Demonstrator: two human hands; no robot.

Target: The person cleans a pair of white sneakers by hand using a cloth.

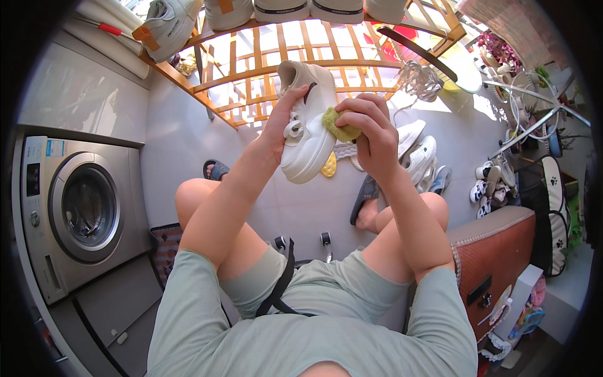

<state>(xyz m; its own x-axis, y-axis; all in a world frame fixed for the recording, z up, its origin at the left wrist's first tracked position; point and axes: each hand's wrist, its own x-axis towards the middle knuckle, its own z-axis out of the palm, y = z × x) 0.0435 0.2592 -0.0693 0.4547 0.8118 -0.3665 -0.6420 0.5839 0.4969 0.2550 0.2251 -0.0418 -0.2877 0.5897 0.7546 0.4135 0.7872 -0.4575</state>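
A white lace-up sneaker [313, 136] is held up in front of me, toe toward me and heel away. My left hand [282, 118] grips it from the left, with the thumb near its opening and the palm along the laced side. In my right hand [374, 129] is a fuzzy yellow-green cloth or sponge [338, 125], pinched between fingers and thumb. The cloth touches the sneaker's right side, at the edge of the sole. A yellow insole [329, 165] lies on the floor beyond the sneaker's toe, partly hidden.
White sneakers [281, 10] line the top of a wooden rack [264, 70] ahead. More shoes [417, 151] rest on the floor to the right. A front-loading washing machine [85, 212] stands at left. At right are a brown leather-like seat [494, 249] and a metal folding stand [527, 127].
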